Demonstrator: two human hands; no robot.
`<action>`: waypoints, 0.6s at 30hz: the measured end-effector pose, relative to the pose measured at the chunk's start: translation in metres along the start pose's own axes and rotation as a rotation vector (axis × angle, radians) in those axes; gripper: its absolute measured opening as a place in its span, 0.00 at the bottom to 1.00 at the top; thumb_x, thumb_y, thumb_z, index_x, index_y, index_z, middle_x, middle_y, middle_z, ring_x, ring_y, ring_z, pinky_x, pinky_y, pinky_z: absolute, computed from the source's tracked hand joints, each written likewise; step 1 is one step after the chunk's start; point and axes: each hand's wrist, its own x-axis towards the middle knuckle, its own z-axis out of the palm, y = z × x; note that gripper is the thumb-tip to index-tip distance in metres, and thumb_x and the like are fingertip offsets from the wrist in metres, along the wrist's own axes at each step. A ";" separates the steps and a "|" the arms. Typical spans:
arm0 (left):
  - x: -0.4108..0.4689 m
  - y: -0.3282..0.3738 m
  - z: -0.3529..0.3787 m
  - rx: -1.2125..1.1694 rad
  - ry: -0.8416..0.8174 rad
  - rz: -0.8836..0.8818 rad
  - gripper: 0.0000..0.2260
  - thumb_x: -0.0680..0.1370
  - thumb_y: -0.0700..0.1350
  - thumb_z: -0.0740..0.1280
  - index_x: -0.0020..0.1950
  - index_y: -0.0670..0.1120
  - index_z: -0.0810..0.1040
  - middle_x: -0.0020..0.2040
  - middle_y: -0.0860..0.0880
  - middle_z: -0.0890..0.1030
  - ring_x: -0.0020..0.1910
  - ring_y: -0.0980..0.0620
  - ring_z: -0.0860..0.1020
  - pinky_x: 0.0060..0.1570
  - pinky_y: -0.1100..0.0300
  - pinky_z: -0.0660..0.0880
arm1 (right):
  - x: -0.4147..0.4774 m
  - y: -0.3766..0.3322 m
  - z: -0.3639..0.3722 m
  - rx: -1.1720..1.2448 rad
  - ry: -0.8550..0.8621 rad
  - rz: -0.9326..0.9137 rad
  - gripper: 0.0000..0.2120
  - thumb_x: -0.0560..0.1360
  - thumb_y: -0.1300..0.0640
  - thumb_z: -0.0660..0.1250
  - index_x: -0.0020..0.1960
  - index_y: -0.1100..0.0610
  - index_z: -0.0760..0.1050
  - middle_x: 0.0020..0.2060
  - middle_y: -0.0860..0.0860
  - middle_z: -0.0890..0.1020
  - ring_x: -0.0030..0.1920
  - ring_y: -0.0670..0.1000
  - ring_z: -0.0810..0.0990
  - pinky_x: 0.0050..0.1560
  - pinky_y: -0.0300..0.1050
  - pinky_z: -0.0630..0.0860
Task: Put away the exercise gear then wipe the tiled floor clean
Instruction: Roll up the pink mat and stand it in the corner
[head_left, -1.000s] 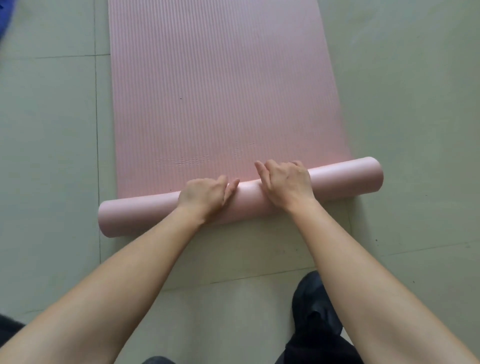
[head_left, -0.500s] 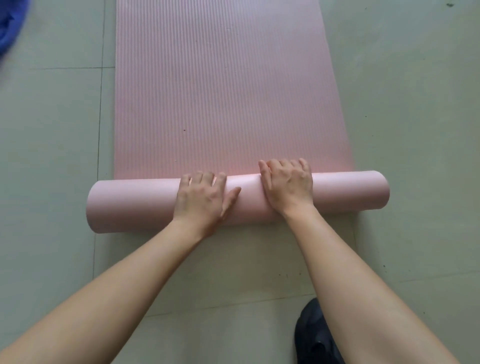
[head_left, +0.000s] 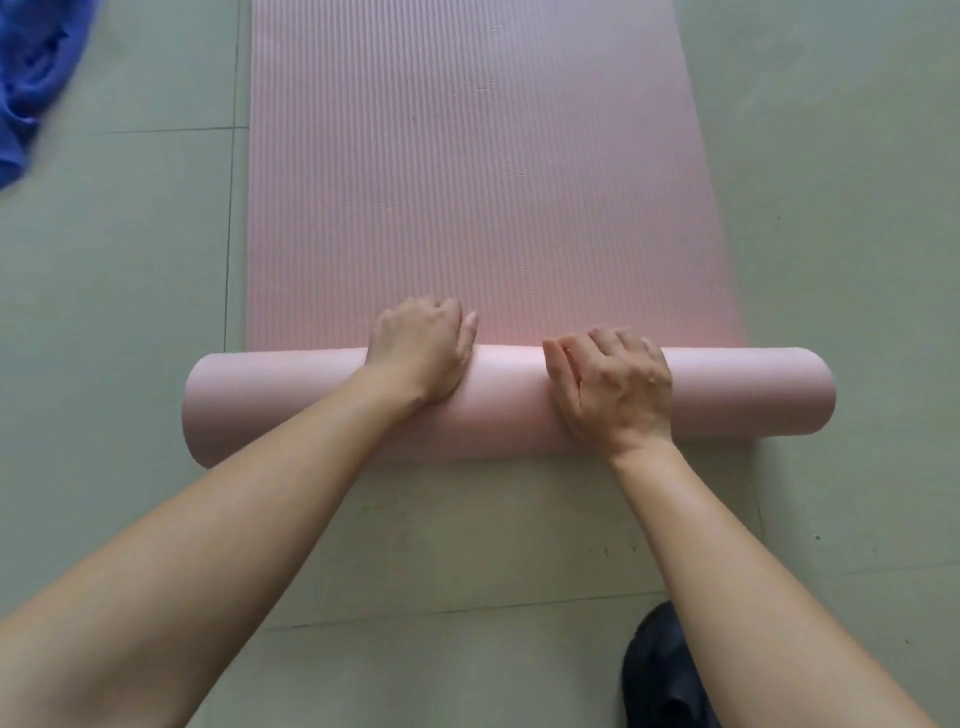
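The pink yoga mat (head_left: 483, 182) lies on the tiled floor (head_left: 104, 312), its near end wound into a thick roll. The 2 hands sit apart on the roll, and the left hand (head_left: 421, 353) and right hand (head_left: 615, 387) each curl their fingers over its top. A blue cloth (head_left: 31, 78) lies at the far left.

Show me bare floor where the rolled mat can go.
Bare tile lies right of the mat, along its edge, and left of it, nearer than the blue cloth. The tile nearer than the roll is crossed by both forearms; left hand and right hand crowd the roll.
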 end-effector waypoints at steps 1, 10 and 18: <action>-0.006 0.003 -0.002 -0.011 0.117 -0.011 0.19 0.83 0.54 0.52 0.51 0.43 0.77 0.51 0.40 0.80 0.50 0.38 0.78 0.46 0.48 0.71 | 0.008 -0.002 0.002 -0.008 -0.007 0.033 0.25 0.83 0.43 0.55 0.37 0.55 0.79 0.35 0.54 0.82 0.36 0.60 0.79 0.42 0.50 0.70; -0.021 0.006 0.007 0.131 0.164 0.027 0.25 0.82 0.60 0.49 0.58 0.45 0.78 0.47 0.40 0.82 0.46 0.39 0.79 0.52 0.44 0.73 | 0.040 -0.010 0.005 0.062 0.018 0.183 0.23 0.83 0.44 0.53 0.52 0.57 0.81 0.49 0.57 0.83 0.51 0.62 0.80 0.55 0.56 0.72; 0.020 0.009 -0.027 0.066 -0.019 -0.058 0.30 0.83 0.60 0.44 0.55 0.45 0.81 0.54 0.38 0.82 0.54 0.38 0.80 0.44 0.52 0.68 | -0.003 0.008 -0.004 0.005 -0.050 0.019 0.29 0.80 0.38 0.58 0.73 0.56 0.69 0.70 0.61 0.71 0.72 0.62 0.68 0.76 0.63 0.52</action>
